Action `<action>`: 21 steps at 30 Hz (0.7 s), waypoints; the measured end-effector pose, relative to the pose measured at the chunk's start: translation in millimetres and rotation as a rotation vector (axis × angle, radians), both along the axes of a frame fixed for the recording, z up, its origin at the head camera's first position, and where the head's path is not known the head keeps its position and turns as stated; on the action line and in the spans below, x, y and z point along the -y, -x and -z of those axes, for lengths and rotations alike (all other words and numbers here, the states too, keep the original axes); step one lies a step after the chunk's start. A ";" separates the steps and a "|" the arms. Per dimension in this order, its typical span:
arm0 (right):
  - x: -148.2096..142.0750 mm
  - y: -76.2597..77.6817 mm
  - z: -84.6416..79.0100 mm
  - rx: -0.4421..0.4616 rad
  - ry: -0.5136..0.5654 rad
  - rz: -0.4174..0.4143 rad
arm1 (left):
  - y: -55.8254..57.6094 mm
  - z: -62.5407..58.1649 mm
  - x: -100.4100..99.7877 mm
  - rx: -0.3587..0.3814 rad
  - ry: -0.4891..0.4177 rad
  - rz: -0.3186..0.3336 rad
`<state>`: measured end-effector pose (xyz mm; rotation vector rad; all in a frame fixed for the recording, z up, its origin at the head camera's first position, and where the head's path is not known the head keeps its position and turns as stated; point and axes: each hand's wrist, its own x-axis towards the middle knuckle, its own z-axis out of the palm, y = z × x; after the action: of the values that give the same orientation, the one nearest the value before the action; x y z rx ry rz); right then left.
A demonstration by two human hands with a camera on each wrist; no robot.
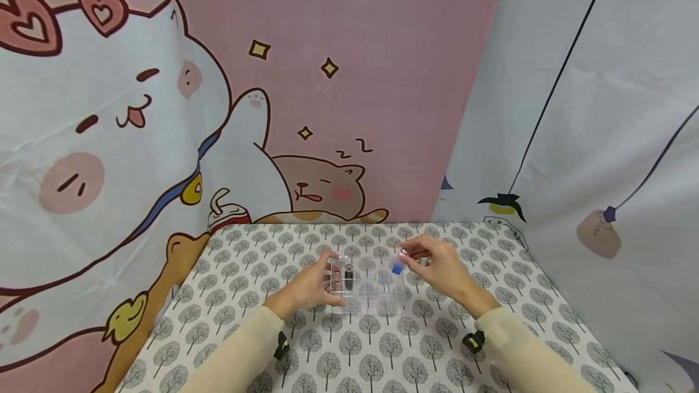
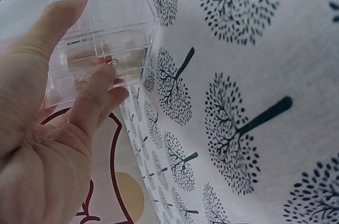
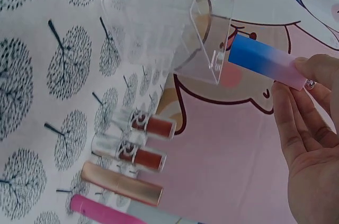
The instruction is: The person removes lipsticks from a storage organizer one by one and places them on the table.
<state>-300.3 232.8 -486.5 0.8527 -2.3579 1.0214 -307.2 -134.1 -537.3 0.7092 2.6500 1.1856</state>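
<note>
Left to right, head view, with detail from the wrist views. A cream sleeve [image 1: 235, 350] with a black band [image 1: 281, 345] at its cuff leads to the left hand [image 1: 308, 285]. Its thumb and fingers are spread wide and hold the left end of a clear compartmented box [image 1: 367, 296], the thumb at the near edge and the fingers at the far edge; a fingertip touches the box wall in the left wrist view. Just inside this grip, within the box's left compartments, sit a red tube [image 1: 337, 276] and a dark tube [image 1: 348, 278]. The box rests on a tree-patterned cloth [image 1: 349, 375], in front of a pink cartoon backdrop [image 1: 371, 47]. Near the box's right far corner is a blue-and-pink tube [image 3: 265, 61], held tilted by the right hand [image 1: 443, 267]. The thumb and fingers are narrowed to a pinch on its pink end; the blue end projects beyond the fingertips towards the box, apart from its wall in the right wrist view. Also in that view, well apart from the pinching fingers, are a pink tube [image 3: 103, 209], a gold tube [image 3: 122, 183] and two clear-and-brown tubes [image 3: 147, 159], side by side at the cloth. A second cream sleeve [image 1: 530, 350], likewise banded, closes the row at right.
</note>
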 end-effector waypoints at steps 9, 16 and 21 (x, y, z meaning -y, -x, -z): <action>-16.8 -1.1 -0.3 -0.013 -0.021 0.060 | 0.0 0.5 -0.6 -0.011 0.006 -0.009; -25.9 -0.2 5.5 -0.018 -0.016 0.071 | -0.2 1.2 0.1 -0.004 -0.008 -0.009; -31.8 0.5 10.2 0.002 -0.024 0.080 | -0.5 0.6 0.1 -0.004 -0.007 -0.003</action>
<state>-300.7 264.6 -496.7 0.7601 -2.3898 0.9641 -306.7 -134.1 -537.9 0.7099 2.6529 1.1959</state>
